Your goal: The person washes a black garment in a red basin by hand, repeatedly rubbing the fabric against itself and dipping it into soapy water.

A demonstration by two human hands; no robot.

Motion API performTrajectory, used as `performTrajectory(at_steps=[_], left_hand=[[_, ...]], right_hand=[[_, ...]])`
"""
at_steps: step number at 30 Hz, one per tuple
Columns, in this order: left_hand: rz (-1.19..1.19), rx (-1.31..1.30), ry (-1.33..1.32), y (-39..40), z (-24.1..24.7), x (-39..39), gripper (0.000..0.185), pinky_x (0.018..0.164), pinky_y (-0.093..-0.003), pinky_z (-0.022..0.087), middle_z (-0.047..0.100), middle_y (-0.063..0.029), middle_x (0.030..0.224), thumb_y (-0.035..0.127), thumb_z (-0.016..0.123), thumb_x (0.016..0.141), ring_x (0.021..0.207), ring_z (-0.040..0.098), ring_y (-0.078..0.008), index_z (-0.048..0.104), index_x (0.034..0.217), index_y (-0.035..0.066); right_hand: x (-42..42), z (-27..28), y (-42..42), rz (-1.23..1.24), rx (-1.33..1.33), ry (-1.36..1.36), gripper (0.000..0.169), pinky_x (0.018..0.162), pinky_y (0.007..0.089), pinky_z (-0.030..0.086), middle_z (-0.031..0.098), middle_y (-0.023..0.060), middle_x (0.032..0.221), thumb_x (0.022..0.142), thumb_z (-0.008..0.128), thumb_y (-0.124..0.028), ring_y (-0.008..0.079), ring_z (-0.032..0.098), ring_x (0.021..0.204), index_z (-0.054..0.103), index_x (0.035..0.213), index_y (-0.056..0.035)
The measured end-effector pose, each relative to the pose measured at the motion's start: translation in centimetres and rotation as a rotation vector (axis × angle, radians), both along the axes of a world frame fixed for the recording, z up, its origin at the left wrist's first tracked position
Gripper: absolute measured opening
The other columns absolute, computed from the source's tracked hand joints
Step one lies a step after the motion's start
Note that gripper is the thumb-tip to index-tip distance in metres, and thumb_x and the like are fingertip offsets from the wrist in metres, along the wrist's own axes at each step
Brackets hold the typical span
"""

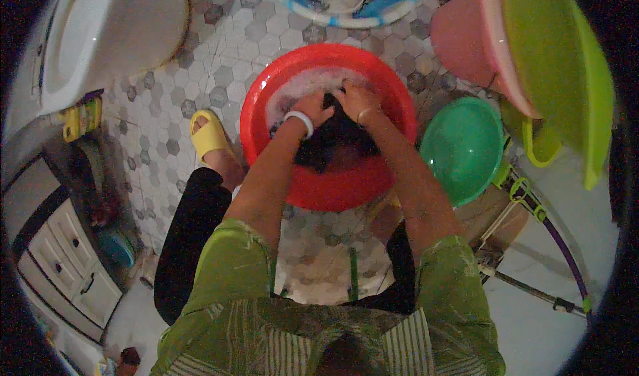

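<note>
Before me on the tiled floor stands a red plastic basin (329,196) with sudsy water (309,81) in it. A dark wet cloth (334,138) lies bunched in the water. My left hand (312,107), below a white bracelet (302,122), grips the cloth's upper left part. Close beside it, my right hand (357,98) has its fingers bent on the same cloth near the foam. Part of the fingertips is hidden by the suds and the fabric.
A blue-and-white basin (344,22) holding wet laundry is beyond the red one. To the right are a green basin (464,146), a pink tub (462,36) and a lime-green tub (544,51). A toilet (140,26), yellow bottle (82,118) and white cabinet (70,261) stand left.
</note>
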State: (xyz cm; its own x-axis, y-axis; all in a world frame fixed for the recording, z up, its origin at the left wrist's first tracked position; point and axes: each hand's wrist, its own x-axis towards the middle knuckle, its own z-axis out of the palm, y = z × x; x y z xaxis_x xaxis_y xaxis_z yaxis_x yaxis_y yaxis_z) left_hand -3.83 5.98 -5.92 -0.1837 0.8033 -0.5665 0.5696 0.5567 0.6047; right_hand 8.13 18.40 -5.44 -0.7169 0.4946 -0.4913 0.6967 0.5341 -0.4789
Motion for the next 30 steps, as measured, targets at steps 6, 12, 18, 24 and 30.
performTrajectory(at_steps=[6, 12, 18, 24, 30], left_hand=[[-0.042, 0.324, 0.445, -3.2, 6.4, 3.6, 0.071, 0.096, -0.0474, 0.038, 0.040, -0.0200, 0.133, 0.027, 0.071, 0.072, 0.117, 0.041, -0.0404, 0.038, 0.133, 0.010], [0.005, 0.109, 0.698, -3.8, -0.3, 7.9, 0.091, 0.090, -0.0462, 0.042, 0.041, -0.0168, 0.132, 0.026, 0.078, 0.064, 0.111, 0.045, -0.0365, 0.029, 0.140, 0.014], [-0.059, -0.155, 0.151, 1.0, 1.3, 0.3, 0.082, 0.097, -0.0468, 0.039, 0.046, -0.0172, 0.129, 0.028, 0.074, 0.069, 0.119, 0.044, -0.0352, 0.032, 0.137, 0.011], [0.273, 0.300, 0.310, -2.2, 4.3, -0.3, 0.083, 0.099, -0.0551, 0.029, 0.041, -0.0189, 0.133, 0.040, 0.074, 0.070, 0.124, 0.038, -0.0354, 0.032, 0.138, 0.015], [0.646, -0.128, 0.396, -5.7, 3.5, 3.6, 0.076, 0.095, -0.0481, 0.038, 0.043, -0.0218, 0.128, 0.039, 0.070, 0.073, 0.117, 0.042, -0.0377, 0.035, 0.138, 0.021]], right_hand=[[4.1, 4.6, 0.1, 0.282, -0.009, 0.202, 0.046, 0.094, 0.0475, 0.042, 0.045, 0.0172, 0.127, 0.081, 0.061, -0.028, 0.0394, 0.044, 0.116, 0.049, 0.120, -0.0074], [3.9, 3.8, -3.9, 0.265, 0.221, -0.010, 0.048, 0.091, 0.0488, 0.044, 0.048, 0.0178, 0.125, 0.081, 0.061, -0.028, 0.0385, 0.047, 0.114, 0.048, 0.123, -0.0082], [-0.8, 2.7, -2.2, -0.183, 0.150, -0.026, 0.047, 0.091, 0.0488, 0.043, 0.058, 0.0211, 0.112, 0.086, 0.053, -0.028, 0.0394, 0.053, 0.108, 0.044, 0.128, -0.0082], [6.4, 1.8, -3.4, -0.367, -0.205, -0.454, 0.064, 0.098, 0.0462, 0.039, 0.045, 0.0261, 0.128, 0.083, 0.059, -0.031, 0.0418, 0.047, 0.116, 0.031, 0.136, -0.0071], [3.8, 3.1, -3.7, 0.127, 0.298, 0.069, 0.076, 0.097, 0.0418, 0.040, 0.044, 0.0265, 0.126, 0.073, 0.069, -0.027, 0.0406, 0.047, 0.114, 0.031, 0.136, -0.0072]])
